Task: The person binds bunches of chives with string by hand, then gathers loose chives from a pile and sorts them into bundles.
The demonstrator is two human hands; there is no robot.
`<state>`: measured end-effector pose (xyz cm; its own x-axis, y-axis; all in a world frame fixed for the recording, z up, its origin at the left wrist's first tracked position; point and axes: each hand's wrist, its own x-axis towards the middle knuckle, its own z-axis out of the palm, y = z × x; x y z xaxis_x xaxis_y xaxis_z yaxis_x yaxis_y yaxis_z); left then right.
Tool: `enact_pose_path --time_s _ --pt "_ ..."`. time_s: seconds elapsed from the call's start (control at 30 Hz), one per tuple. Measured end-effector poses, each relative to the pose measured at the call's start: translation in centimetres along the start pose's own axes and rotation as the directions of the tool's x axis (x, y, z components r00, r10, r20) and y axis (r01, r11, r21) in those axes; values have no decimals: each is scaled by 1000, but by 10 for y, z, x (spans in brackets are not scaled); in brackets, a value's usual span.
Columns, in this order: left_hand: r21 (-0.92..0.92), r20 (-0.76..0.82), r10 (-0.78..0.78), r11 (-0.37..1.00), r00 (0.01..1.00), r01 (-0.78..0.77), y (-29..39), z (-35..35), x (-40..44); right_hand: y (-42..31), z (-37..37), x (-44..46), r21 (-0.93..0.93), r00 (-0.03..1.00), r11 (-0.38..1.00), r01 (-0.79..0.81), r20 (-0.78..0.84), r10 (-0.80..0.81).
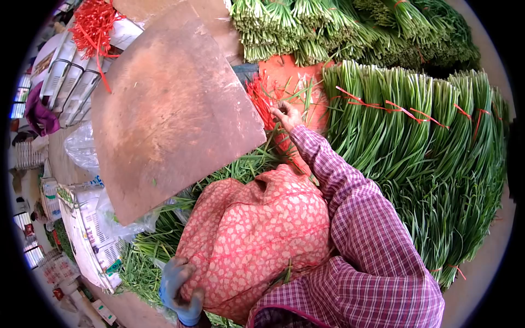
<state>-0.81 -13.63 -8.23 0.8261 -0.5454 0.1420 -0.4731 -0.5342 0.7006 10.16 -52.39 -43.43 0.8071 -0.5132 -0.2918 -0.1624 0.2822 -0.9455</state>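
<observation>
My right hand (pixel 287 116) reaches to a pile of red plastic ties (pixel 258 101) beside the brown board (pixel 172 104). Its thumb and forefinger are pinched together at the edge of the ties; whether a tie is between them is too small to tell. My left hand (pixel 180 291), in a blue glove with fingertips showing, hangs at the lower left beside the red patterned cloth (pixel 257 224) over my lap. Its fingers are curved and apart, holding nothing visible. Tied bundles of long green leafy stalks (pixel 404 136) stand at the right.
More bundles (pixel 328 27) are stacked at the back. Loose green leaves (pixel 145 268) lie at the left, by a printed white carton (pixel 90 235) and clear plastic bags (pixel 82 146). A second bunch of red ties (pixel 94 26) hangs at the upper left. An orange-red surface (pixel 301 74) lies beyond my right hand.
</observation>
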Motion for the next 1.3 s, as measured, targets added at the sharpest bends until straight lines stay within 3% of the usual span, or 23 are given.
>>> enact_pose_path --time_s 0.1,0.27,0.33,0.37,0.4,0.43,0.5,0.57,0.6,0.7,0.77,0.83,0.93,1.0,1.03,1.1,1.13,1.17,1.23,1.3 --pt "2 -22 -46 999 999 46 3 3 -1 -42 -8 -29 -29 999 999 14 39 -13" --pt "-118 -107 -106 989 989 93 5 8 -8 -81 -21 -54 185 992 982 36 115 -58" --pt "-201 -129 -142 973 981 114 5 10 -10 -126 -23 -78 101 1000 995 10 22 -13" --pt "-313 -122 -248 929 961 200 11 8 -15 -107 -36 -60 -78 987 987 144 -65 -149" --pt "-414 -162 -284 889 945 196 15 10 -19 -99 -44 -44 -110 929 930 350 -89 -360" --pt "-403 -185 -236 903 954 146 9 11 -24 -160 -45 -80 -72 998 997 8 55 -4" --pt "-406 -267 -181 912 946 60 2 16 -41 -213 -24 -113 128 983 978 167 61 -176" --pt "-437 -340 -234 897 911 67 -24 21 -76 -275 14 -151 -9 927 942 336 183 -329" --pt "-465 -357 -306 878 883 116 -30 25 -94 -287 27 -148 116 917 937 330 194 -347" --pt "-430 -412 -464 858 784 282 -53 29 -152 -318 75 -151 -57 828 868 494 336 -449" --pt "-500 -447 -603 781 661 375 -77 20 -189 -323 120 -152 -199 787 803 561 430 -443" --pt "-667 -431 -780 614 454 422 -96 7 -217 -300 145 -119 -219 720 768 602 564 -404" --pt "-690 -535 -796 606 285 396 -135 -20 -230 -264 178 -103 -429 755 687 587 597 -272" --pt "-778 -460 -856 516 235 358 -170 -38 -227 -253 189 -106 -612 794 539 578 575 -198" --pt "-815 -430 -879 477 209 331 -191 -41 -224 -251 191 -106 -614 791 531 583 579 -198" --pt "-817 -389 -896 443 215 370 -221 -52 -206 -248 189 -103 -593 602 143 793 724 -336" --pt "-849 -316 -919 384 235 363 -229 -57 -194 -260 192 -122 -610 608 111 784 722 -329" --pt "-854 -302 -935 352 187 383 -234 -58 -181 -271 200 -138 -637 629 100 765 703 -332" --pt "-841 -229 -967 253 110 479 -253 -57 -161 -289 216 -173 -583 624 223 781 714 -318" --pt "-838 -229 -971 230 62 496 -297 -37 -147 -299 239 -216 -500 558 253 828 777 -290"
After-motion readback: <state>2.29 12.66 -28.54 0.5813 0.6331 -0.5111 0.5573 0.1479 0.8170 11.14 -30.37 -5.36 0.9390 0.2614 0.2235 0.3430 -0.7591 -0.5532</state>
